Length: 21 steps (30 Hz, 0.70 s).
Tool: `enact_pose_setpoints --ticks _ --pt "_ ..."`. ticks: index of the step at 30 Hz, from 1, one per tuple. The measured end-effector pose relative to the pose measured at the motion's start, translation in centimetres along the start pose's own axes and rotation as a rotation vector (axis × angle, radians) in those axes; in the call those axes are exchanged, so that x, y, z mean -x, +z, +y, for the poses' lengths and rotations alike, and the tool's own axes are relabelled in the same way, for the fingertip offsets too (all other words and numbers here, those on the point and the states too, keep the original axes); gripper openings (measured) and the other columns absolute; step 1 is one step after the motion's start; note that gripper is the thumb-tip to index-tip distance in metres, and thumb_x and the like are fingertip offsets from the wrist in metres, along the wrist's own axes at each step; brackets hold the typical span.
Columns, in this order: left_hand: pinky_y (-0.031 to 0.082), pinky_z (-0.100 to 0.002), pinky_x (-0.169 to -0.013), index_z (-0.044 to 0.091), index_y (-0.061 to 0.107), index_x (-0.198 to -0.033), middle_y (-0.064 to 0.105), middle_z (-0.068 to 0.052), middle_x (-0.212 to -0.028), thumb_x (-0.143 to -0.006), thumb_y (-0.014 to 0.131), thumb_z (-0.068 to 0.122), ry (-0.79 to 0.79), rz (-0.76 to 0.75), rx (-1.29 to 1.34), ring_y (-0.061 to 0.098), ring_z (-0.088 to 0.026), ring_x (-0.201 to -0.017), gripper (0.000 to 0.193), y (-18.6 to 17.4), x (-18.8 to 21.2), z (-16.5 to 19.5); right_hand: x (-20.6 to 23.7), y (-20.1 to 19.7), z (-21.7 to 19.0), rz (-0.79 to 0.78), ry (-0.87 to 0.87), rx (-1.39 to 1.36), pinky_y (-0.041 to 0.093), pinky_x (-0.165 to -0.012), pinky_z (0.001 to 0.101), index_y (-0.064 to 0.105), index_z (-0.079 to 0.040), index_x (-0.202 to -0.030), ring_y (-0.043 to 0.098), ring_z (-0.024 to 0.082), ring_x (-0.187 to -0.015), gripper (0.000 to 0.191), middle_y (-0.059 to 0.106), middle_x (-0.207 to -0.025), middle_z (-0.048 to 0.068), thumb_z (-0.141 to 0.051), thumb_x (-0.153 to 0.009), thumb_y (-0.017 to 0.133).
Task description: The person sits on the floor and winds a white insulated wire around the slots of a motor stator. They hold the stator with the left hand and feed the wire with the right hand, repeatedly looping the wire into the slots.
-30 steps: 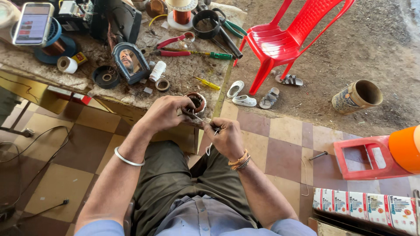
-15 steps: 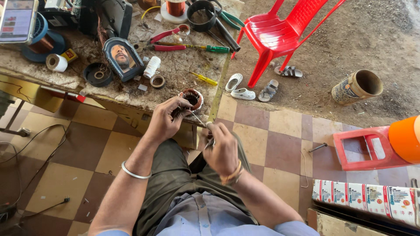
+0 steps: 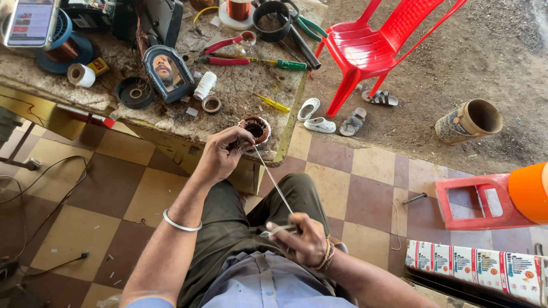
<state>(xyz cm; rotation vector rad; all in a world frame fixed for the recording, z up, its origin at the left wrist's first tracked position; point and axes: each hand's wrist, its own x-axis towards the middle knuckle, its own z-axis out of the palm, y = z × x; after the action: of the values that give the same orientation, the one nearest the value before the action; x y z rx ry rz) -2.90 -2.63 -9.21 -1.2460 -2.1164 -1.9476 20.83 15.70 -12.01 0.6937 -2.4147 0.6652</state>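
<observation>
While the left hand (image 3: 220, 157) keeps the small round copper-wound coil (image 3: 255, 129) pinched at the edge of the counter (image 3: 240, 97), the right hand (image 3: 299, 239) has drawn back toward the person's lap. A moment ago both hands were close together at the coil; now they are well apart, and a thin pale strand (image 3: 274, 182) runs straight and tight between them. The right hand is closed around the end of this strand, and it seems to hold also a slim metal tool, though this is too small to tell for sure. So the strand is probably being pulled through the winding. On the counter lie a yellow screwdriver (image 3: 273, 103), red pliers (image 3: 225, 43) and a roll of tape (image 3: 80, 75), all untouched
</observation>
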Motion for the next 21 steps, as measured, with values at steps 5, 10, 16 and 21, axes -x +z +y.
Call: enact_pose_setpoints --ticks 5,10,16,21 --pt "0.059 -0.024 -0.078 0.0 0.066 -0.1 0.073 -0.002 -0.095 -0.091 0.07 -0.012 -0.124 0.011 0.043 0.07 -0.008 -0.091 0.015 0.1 0.4 -0.9 1.9 -0.2 -0.5 0.099 -0.297 0.081 0.049 -0.054 0.0251 0.077 -0.027 -0.124 0.058 0.011 -0.068 0.044 0.059 -0.106 0.01 -0.018 -0.081 0.082" --pt "0.059 -0.025 -0.081 0.0 0.064 -0.099 0.072 -0.003 -0.099 -0.09 0.068 -0.015 -0.105 0.02 0.091 0.07 -0.008 -0.092 0.018 0.1 0.6 -1.5 3.3 -1.3 0.5 0.008 -0.336 -0.002 0.044 -0.049 0.0226 0.08 -0.025 -0.116 0.053 0.008 -0.059 0.035 0.07 -0.112 0.02 -0.015 -0.083 0.083" --pt "0.06 -0.024 -0.081 0.0 0.063 -0.099 0.072 -0.004 -0.096 -0.089 0.066 -0.017 -0.122 0.021 0.078 0.071 -0.007 -0.093 0.02 0.0 0.6 -1.7 5.0 -1.0 2.2 -0.165 0.989 0.156 0.05 -0.06 0.0379 0.068 -0.012 -0.126 0.062 0.023 -0.062 0.042 0.067 -0.077 0.016 -0.018 -0.086 0.076" --pt "0.059 -0.025 -0.081 0.0 0.062 -0.099 0.07 -0.004 -0.095 -0.09 0.068 -0.016 -0.078 0.038 0.064 0.068 -0.007 -0.092 0.019 0.3 0.6 -1.6 4.0 -4.1 5.9 -0.426 1.076 -0.146 0.051 -0.088 0.0334 0.064 -0.003 -0.126 0.066 0.023 -0.101 0.039 0.07 -0.109 0.015 -0.008 -0.088 0.066"
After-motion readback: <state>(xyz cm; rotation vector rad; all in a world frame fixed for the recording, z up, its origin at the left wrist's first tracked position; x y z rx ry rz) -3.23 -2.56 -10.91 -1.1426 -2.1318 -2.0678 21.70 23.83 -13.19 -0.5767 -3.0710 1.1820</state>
